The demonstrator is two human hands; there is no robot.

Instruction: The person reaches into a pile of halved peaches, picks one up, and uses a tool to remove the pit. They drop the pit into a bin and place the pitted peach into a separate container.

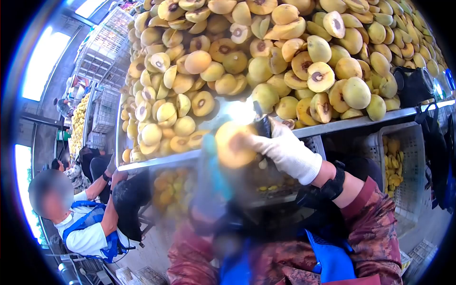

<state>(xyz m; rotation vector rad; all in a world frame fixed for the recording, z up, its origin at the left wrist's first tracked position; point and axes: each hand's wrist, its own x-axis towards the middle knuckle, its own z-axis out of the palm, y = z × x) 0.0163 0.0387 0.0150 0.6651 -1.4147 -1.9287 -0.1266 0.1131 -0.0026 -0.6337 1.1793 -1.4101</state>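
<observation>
While our right hand (285,148) in a white knitted glove closes its fingers around a small dark tool (261,124), the tool touches a round yellow fruit (232,145), just in front of the metal surface (361,118) piled with halved yellow fruits (266,61). Our left hand (209,178) is blurred beside this fruit, and we cannot tell how its fingers stand.

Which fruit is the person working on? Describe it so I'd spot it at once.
Find the big heap of halved yellow fruit on the metal table. At the table's front edge, one fruit is held up between the white-gloved right hand, which grips a dark tool, and the blurred left hand. It alone is off the pile and in hands.
</observation>
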